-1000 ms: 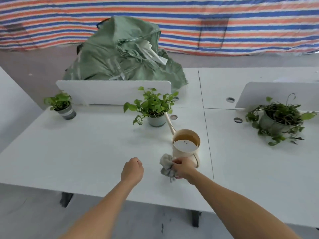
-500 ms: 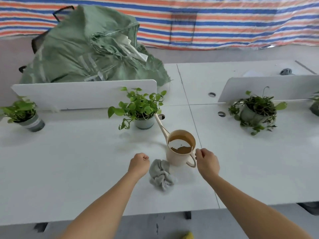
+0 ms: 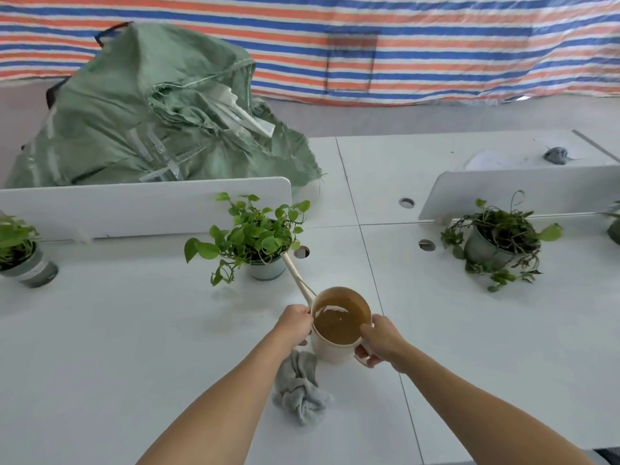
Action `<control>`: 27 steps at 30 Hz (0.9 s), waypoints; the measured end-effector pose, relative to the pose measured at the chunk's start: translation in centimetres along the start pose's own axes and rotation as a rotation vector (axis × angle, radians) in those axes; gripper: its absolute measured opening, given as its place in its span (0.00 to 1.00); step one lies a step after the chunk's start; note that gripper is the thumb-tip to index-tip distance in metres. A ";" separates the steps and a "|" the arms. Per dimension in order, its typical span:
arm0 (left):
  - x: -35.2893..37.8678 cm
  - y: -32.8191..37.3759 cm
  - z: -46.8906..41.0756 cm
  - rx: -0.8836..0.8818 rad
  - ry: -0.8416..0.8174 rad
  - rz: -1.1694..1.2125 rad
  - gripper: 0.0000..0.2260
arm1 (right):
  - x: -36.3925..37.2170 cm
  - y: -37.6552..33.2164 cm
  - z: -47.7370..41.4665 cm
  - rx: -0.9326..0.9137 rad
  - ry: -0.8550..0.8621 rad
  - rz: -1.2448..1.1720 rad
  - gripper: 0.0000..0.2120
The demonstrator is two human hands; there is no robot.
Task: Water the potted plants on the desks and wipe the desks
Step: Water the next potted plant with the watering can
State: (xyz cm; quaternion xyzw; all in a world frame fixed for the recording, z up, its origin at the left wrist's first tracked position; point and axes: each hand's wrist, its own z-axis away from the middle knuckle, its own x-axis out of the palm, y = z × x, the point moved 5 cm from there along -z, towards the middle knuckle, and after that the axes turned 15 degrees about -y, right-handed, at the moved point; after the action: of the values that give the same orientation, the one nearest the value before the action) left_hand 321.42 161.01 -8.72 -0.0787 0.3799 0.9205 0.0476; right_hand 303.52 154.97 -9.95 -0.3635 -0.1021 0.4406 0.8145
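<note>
Worktop (image 3: 117,347) holds three potted plants (image 3: 496,239), one watering can (image 3: 330,352), one cloth (image 3: 300,394). Can sits mid-front, spout (image 3: 295,275) running far-left toward the centre plant (image 3: 255,236). Left hand (image 3: 293,325) fingers (image 3: 304,312) grip its spout base, right hand (image 3: 380,338) its handle.

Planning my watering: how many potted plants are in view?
3: left plant at the desk edge, middle plant by the spout, right plant before the divider. A cut-off pot far right may be a fourth.

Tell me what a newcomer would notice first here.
Front and centre, the left hand and right hand hold a cream watering can of brownish water, its spout toward the leafy potted plant. A big crumpled green sack looms back left, before a striped tarp.
</note>
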 end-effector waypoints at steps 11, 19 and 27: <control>-4.0 3.8 0.8 0.218 0.035 -0.012 0.05 | -2.0 -4.3 2.4 -0.054 0.149 0.076 0.12; -8.5 6.9 2.6 0.311 -0.043 -0.044 0.05 | -0.9 -11.3 4.6 -0.063 0.216 0.176 0.14; -11.0 6.7 2.8 0.306 -0.080 -0.052 0.06 | 1.0 -13.6 4.9 -0.025 0.217 0.203 0.14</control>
State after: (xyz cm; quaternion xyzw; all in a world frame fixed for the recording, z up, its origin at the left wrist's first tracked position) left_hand 330.98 157.89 -0.12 -0.0436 0.5114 0.8527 0.0979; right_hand 310.47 153.48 2.71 -0.4276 0.0182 0.4775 0.7673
